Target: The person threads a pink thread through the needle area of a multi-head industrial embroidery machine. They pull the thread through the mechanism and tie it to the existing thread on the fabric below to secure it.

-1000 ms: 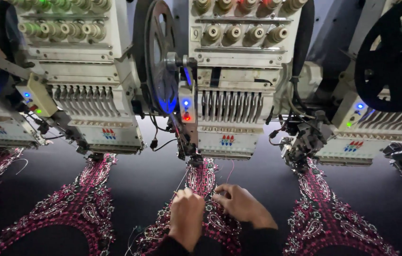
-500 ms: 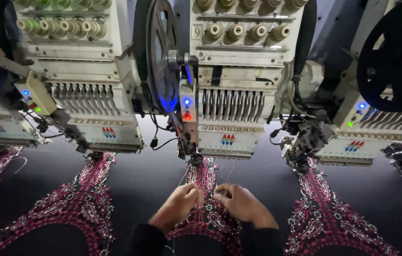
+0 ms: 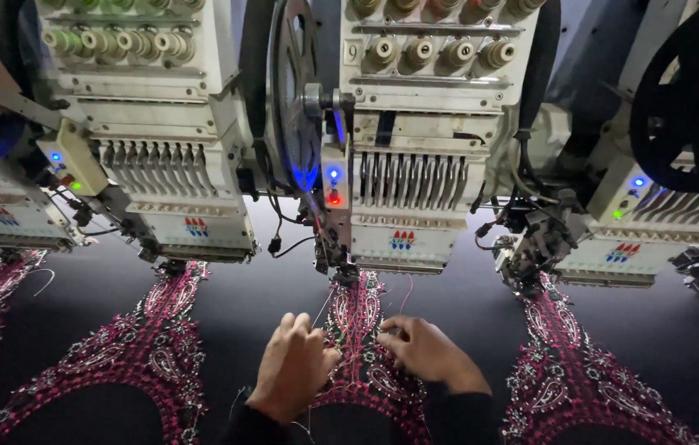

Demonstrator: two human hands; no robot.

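Pink thread [image 3: 322,306] is pinched by the left hand [image 3: 293,367] and runs up toward the needle area. Right hand [image 3: 425,353] rests fingertips-down, curled, on the pink paisley embroidered panel [image 3: 359,330]; whether it pinches anything cannot be told. Black fabric [image 3: 267,297] carries the panel beneath the white multi-needle embroidery head [image 3: 415,194].

Hands [image 3: 357,363] on embroidery [image 3: 357,330], below machine head [image 3: 407,165]

I see black fabric [image 3: 267,288] stretched flat over the counter from left to right. Pink embroidered neckline patterns [image 3: 147,350] lie in a row on it, each near a machine head at the far side.
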